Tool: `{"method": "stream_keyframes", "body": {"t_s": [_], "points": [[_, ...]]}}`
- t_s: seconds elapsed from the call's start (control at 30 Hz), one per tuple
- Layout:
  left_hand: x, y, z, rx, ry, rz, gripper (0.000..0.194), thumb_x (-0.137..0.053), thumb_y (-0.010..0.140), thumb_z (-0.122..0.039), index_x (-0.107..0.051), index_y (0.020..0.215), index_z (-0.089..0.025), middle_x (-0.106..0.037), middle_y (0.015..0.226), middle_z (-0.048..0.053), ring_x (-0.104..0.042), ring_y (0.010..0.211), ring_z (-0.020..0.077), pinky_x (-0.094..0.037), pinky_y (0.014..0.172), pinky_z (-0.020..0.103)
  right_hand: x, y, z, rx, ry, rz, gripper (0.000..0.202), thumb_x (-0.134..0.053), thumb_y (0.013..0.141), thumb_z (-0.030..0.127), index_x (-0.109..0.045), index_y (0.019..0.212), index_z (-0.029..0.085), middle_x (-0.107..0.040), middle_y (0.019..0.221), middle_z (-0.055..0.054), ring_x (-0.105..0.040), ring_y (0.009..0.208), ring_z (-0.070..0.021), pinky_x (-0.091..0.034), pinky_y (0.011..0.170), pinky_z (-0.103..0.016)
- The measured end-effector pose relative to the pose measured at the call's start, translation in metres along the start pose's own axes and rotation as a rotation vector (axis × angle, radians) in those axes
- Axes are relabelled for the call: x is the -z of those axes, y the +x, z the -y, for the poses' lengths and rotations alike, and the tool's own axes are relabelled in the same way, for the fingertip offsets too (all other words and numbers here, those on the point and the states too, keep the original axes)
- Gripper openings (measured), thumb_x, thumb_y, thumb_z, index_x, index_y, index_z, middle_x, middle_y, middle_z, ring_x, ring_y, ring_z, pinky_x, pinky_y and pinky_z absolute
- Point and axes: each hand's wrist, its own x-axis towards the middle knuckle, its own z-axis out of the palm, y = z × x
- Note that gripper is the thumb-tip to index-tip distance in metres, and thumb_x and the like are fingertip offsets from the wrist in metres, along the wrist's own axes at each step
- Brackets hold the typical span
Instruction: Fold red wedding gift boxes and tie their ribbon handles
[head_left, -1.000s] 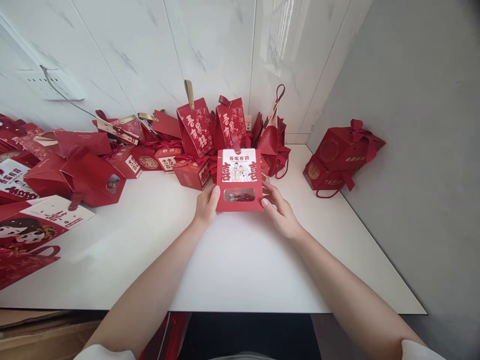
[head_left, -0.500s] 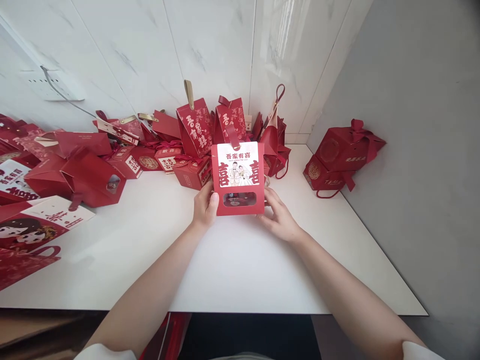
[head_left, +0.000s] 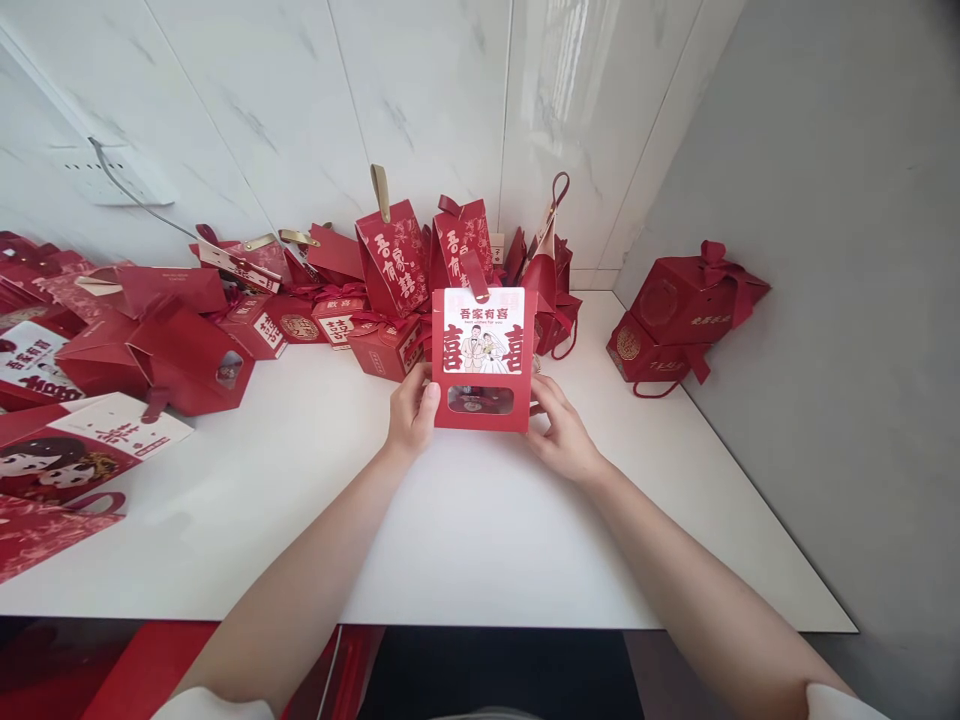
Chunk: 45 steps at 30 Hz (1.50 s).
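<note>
A red and white gift box [head_left: 484, 335] with a printed couple, a clear window low on its front and a red strap on top stands upright at the middle of the white table. My left hand [head_left: 412, 412] is closed on its left edge, thumb toward the front. At the opposite side, my right hand [head_left: 562, 430] holds the lower right edge, its fingertips partly hidden behind the box. Dark red contents show dimly through the window. Just behind stand two red boxes with white lettering, one with a tan strap [head_left: 391, 258] and one with a red strap [head_left: 463, 240].
Many red gift boxes [head_left: 195, 355] crowd the table's left side and back. Two stacked red boxes with ribbons [head_left: 679, 310] stand at the right against a grey panel [head_left: 840, 330]. A cable [head_left: 139, 200] runs from a wall socket. The white table's front edge [head_left: 510, 620] lies near my forearms.
The held box has shifted very slightly to the right, with both hands still on it. More of a red surface shows below the table at the lower left.
</note>
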Motion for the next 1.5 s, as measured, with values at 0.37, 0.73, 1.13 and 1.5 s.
{"method": "stream_keyframes", "body": {"t_s": [0.37,0.73,1.13,1.5], "points": [[0.0,0.0,0.001,0.025,0.008,0.003,0.043,-0.038,0.095,-0.051,-0.06,0.11,-0.017,-0.067,0.099,0.007,-0.062,0.097,0.023,-0.047,0.082,0.03,-0.001,0.0,-0.001,-0.006,-0.008,0.0,0.061,-0.056,0.087,0.018,-0.04,0.143,0.033,-0.046,0.136,-0.007,-0.054,0.116,-0.024,-0.056,0.084,-0.038],[0.0,-0.002,0.003,0.02,-0.002,0.009,0.043,-0.037,0.096,-0.049,-0.061,0.113,-0.017,-0.067,0.1,0.007,-0.063,0.099,0.0229,-0.048,0.085,0.031,-0.001,0.0,-0.002,-0.004,-0.008,-0.005,0.062,-0.056,0.086,0.018,-0.04,0.144,0.034,-0.047,0.135,-0.008,-0.055,0.114,-0.0239,-0.057,0.082,-0.038],[-0.007,-0.002,0.008,0.145,-0.196,0.296,0.072,-0.051,0.089,-0.056,-0.031,0.15,-0.023,-0.043,0.147,0.015,-0.054,0.122,0.0309,-0.052,0.093,0.042,0.0,0.001,0.005,0.176,-0.19,-0.206,0.047,-0.057,0.089,0.015,-0.058,0.131,0.037,-0.047,0.13,-0.007,-0.052,0.12,-0.0252,-0.053,0.094,-0.043],[-0.011,-0.002,-0.006,0.475,-0.801,0.226,0.072,-0.037,0.086,-0.066,-0.041,0.144,-0.024,-0.051,0.142,0.01,-0.05,0.127,0.0345,-0.046,0.1,0.05,-0.002,-0.001,0.03,0.078,0.075,-0.14,0.063,-0.057,0.093,0.031,-0.028,0.149,0.033,-0.043,0.147,-0.01,-0.053,0.124,-0.0256,-0.05,0.098,-0.048]]}}
